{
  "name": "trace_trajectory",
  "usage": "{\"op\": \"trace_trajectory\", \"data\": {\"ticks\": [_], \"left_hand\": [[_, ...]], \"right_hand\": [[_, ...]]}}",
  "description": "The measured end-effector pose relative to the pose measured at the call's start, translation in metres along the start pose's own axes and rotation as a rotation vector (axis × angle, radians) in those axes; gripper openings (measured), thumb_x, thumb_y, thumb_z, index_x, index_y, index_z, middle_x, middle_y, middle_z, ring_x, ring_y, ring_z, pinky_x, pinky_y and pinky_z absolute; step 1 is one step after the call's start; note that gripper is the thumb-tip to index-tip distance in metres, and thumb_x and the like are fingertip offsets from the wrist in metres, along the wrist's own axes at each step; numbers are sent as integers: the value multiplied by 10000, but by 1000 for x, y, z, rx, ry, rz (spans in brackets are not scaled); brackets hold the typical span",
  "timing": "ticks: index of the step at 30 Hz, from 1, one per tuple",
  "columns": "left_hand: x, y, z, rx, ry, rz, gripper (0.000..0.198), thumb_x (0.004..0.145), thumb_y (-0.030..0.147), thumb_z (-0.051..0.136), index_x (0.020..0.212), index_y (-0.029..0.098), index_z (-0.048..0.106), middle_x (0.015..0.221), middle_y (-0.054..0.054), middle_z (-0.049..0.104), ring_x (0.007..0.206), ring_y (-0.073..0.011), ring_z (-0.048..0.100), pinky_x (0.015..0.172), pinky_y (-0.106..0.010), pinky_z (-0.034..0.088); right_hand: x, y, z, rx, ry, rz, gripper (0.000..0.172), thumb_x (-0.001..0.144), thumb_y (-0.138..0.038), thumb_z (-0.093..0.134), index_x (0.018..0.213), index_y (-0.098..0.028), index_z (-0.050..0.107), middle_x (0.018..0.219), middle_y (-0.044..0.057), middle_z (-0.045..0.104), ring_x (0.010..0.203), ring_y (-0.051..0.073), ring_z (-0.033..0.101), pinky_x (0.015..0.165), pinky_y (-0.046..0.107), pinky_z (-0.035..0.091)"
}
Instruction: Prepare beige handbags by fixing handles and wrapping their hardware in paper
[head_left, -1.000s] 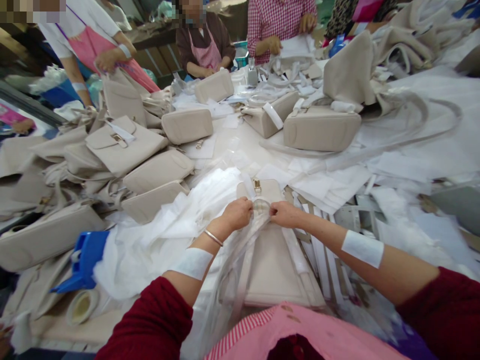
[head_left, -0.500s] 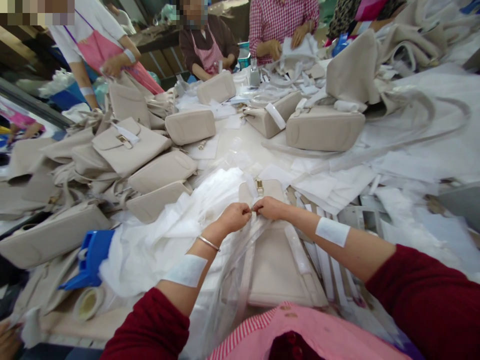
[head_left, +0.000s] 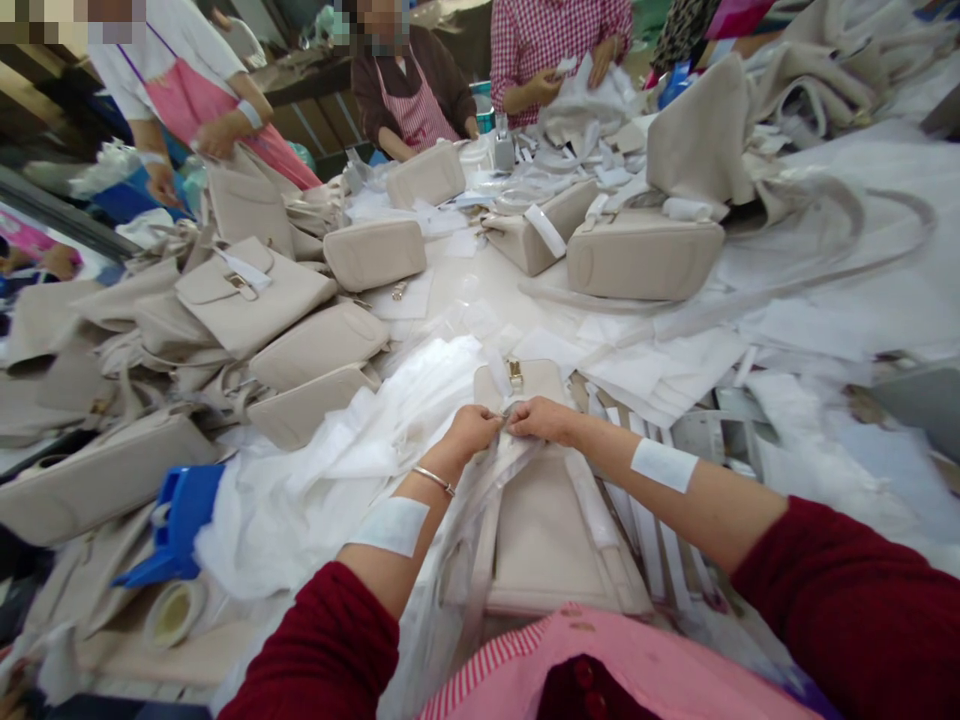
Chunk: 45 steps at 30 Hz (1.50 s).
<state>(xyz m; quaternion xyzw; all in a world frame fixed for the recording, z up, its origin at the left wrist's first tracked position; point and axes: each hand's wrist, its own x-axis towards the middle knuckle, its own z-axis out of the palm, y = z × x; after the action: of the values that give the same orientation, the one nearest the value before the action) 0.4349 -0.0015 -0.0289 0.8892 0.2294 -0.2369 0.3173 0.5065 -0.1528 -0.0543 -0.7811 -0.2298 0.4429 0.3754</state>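
A beige backpack [head_left: 551, 530] lies in front of me with its straps facing up and its flap with a gold clasp [head_left: 515, 375] at the far end. Over the top of the bag, my left hand [head_left: 474, 430] is closed in a pinch. My right hand [head_left: 541, 420] pinches right beside it, the fingertips almost meeting. Whatever is between the fingers is too small to make out. Clear plastic film [head_left: 465, 560] runs along the left strap below my hands. White wrapping covers part of the right strap [head_left: 592, 500].
Beige bags [head_left: 292, 340] are heaped at left, and more bags [head_left: 645, 255] stand at the back right. White tissue [head_left: 300, 490], a blue tape dispenser [head_left: 176, 525] and a tape roll [head_left: 174, 612] lie at left. White paper sheets [head_left: 660, 370] spread at right. Several co-workers stand across the table.
My left forearm has shifted slightly right, and both hands stay pinched at the bag's top. Across the table, the co-worker in the checked shirt has moved a hand and the white material.
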Motion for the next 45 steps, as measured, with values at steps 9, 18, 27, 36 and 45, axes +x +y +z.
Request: {"op": "trace_trajectory", "data": {"ticks": [9, 18, 27, 36, 45], "left_hand": [[-33, -11, 0, -64, -39, -116, 369, 858, 430, 526, 816, 115, 716, 746, -92, 709, 651, -161, 614, 548, -230, 420], [-45, -2, 5, -26, -115, -126, 404, 827, 482, 524, 760, 133, 716, 745, -83, 708, 663, -187, 622, 546, -251, 410], [-51, 4, 3, 11, -120, -96, 236, 781, 353, 571, 732, 156, 690, 623, -11, 631, 593, -144, 548, 508, -227, 358], [-50, 6, 5, 41, -136, -79, 183, 728, 322, 585, 677, 159, 652, 580, -1, 569, 542, -135, 489, 481, -245, 311], [-50, 5, 10, 21, -126, -92, 314, 776, 449, 562, 783, 159, 682, 719, -53, 672, 627, -169, 583, 514, -254, 356]], "right_hand": [[9, -6, 9, -285, 114, -5, 178, 720, -158, 576, 791, -121, 736, 800, 81, 725, 730, 175, 608, 613, 231, 406], [20, -21, 9, -457, 20, 66, 168, 676, -112, 603, 701, -149, 765, 715, 91, 734, 791, 237, 662, 628, 250, 437], [7, -24, -2, -361, -36, 8, 239, 825, -309, 583, 874, -175, 774, 788, 43, 747, 694, 169, 645, 542, 212, 418], [9, -22, 5, -475, -49, -58, 181, 764, -169, 597, 812, -119, 765, 846, 97, 754, 775, 187, 653, 635, 215, 443], [9, -23, 24, -621, 77, 47, 251, 756, -148, 607, 966, -81, 726, 1007, 222, 713, 898, 303, 686, 716, 318, 481]]}}
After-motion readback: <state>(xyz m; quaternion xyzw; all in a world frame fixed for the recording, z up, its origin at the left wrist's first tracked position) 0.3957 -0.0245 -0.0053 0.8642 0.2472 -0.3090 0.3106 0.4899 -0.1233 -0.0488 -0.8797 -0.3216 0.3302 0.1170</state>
